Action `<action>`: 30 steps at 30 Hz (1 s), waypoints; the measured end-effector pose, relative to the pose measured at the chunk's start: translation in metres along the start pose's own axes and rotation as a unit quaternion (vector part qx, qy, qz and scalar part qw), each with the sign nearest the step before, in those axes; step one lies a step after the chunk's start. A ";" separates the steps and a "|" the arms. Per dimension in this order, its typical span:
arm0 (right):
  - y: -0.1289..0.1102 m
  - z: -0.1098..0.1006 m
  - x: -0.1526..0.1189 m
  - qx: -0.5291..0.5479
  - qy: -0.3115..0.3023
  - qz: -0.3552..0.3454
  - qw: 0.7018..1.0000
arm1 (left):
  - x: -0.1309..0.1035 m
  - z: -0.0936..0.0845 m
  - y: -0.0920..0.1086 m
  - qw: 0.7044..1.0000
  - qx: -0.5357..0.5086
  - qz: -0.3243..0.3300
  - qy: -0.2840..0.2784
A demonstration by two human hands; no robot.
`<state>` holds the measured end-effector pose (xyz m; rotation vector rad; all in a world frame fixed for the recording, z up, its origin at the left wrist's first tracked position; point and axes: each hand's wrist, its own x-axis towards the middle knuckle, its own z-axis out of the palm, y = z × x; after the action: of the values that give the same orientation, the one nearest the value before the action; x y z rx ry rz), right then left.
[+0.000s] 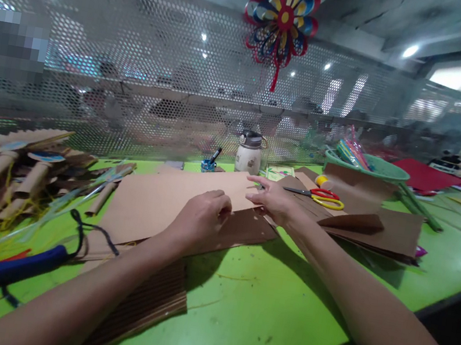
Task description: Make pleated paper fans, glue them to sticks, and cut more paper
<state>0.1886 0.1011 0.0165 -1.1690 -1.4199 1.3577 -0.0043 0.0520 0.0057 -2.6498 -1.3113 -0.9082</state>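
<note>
A large sheet of brown kraft paper (151,194) stretches between my hands above the green table, tilted over other brown pieces. My left hand (203,215) is closed at its front edge, fingers curled in a pinch. At the right end, my right hand (274,200) has the sheet's edge between thumb and fingers, with one finger stretched out along the top. Under the sheet lies a darker brown piece (242,233). Corrugated cardboard (151,300) lies beneath my left forearm. Just right of my right hand, scissors with red and yellow handles (326,198) rest on brown sheets (392,232).
A blue glue gun (14,272) with a dark cord lies at front left. Cardboard tubes (32,178) with yellow strands pile up behind it. Along the back stand a bottle (249,155), a blue pen holder (208,165) and a green basket (384,169), before a perforated metal screen (142,63).
</note>
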 end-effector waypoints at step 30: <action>-0.003 -0.010 0.002 0.007 -0.014 0.011 1.000 | 0.002 -0.044 -0.015 0.978 -0.011 -0.010 -0.207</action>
<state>0.1979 0.1051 0.0206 -1.1632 -1.4197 1.4024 -0.0353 0.0499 0.0398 -2.9548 -1.4054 -0.3783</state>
